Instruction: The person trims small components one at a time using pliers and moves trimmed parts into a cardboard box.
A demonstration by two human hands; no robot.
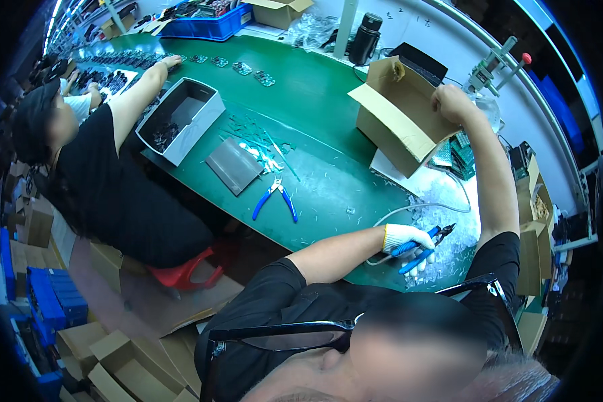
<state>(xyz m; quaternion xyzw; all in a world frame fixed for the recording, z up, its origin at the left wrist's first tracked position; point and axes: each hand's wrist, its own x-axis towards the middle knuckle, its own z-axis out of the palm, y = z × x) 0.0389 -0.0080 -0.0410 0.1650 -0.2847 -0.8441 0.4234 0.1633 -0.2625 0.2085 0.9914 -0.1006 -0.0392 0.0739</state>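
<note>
- Left hand [414, 240], white-gloved, clenched around blue-handled cutters [437, 234], on the near side of the cardboard box [388, 134]; cutters' long axis slants up-right, not straight at box.
- Clear clippings [442, 193]: between cutters and box.
- Green boards [463, 161]: just right of box.
- Right hand [451, 104]: nearer hand, at box's right rim; cannot tell if gripping.

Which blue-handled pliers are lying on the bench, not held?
The spread-handled pliers on the green bench, beside the flat dark-grey piece; the other pliers are in the gloved left hand.
</note>
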